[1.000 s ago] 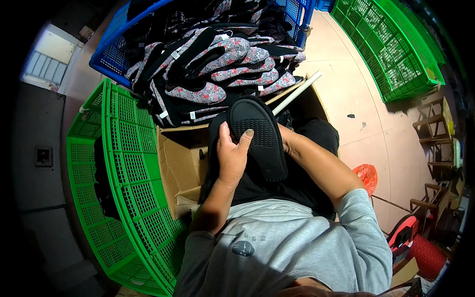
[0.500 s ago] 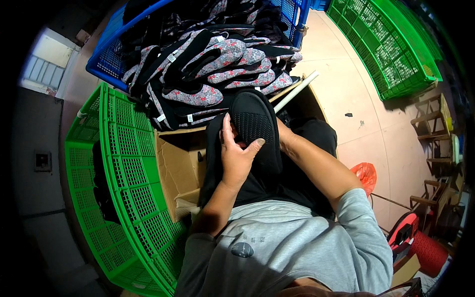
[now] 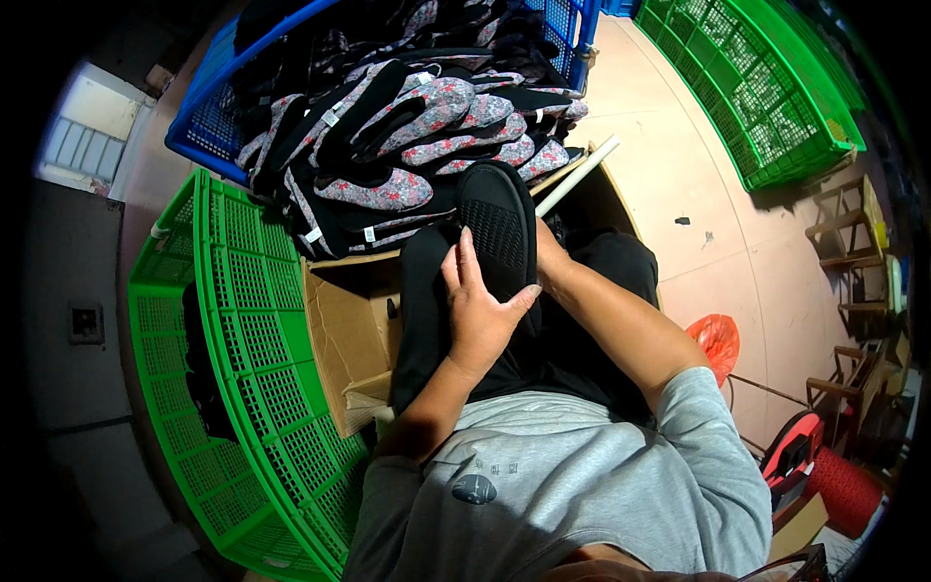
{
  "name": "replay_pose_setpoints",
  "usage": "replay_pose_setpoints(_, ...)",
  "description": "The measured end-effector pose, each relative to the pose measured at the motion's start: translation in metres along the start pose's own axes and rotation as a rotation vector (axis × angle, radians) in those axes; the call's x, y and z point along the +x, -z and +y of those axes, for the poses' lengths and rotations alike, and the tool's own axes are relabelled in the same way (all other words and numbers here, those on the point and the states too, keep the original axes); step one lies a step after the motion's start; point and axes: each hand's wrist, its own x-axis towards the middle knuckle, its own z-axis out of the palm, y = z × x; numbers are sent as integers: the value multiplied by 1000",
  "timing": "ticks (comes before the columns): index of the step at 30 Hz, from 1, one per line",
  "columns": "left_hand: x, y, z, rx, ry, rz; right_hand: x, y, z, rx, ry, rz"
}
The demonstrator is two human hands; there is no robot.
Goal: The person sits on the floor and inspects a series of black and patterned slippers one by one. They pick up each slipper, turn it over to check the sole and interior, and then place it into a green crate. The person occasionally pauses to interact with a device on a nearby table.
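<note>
A slipper (image 3: 497, 218) with a black, ridged sole is held above my lap, its sole toward me. My left hand (image 3: 482, 312) grips its lower part, with the fingers along the left side and the thumb across to the right edge. On the right side, my right hand (image 3: 551, 257) holds the slipper from behind; most of its fingers are hidden by it. Just beyond lies a heap of floral slippers (image 3: 388, 191) with black linings and white tags, spilling from a blue crate (image 3: 206, 131).
An open cardboard box (image 3: 339, 320) is under the heap by my legs, with a white tube (image 3: 578, 177) leaning at its right. A green crate (image 3: 228, 359) stands to the left, another green crate (image 3: 732, 87) at far right. A red plastic bag (image 3: 716, 344) is right of me.
My left hand has slid lower and rightward on the slipper, its thumb now at the right edge. The slipper has risen slightly and turned a little more edge-on.
</note>
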Motion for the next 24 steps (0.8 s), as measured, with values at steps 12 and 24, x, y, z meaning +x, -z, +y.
replay_pose_setpoints(12, -5, -6, -11, -403, 123, -108, 3, 1, -6, -1, 46, 54)
replay_pose_setpoints(24, 28, 58, -36, -1793, 528, -174, -19, -11, -40, -31, 17, 45)
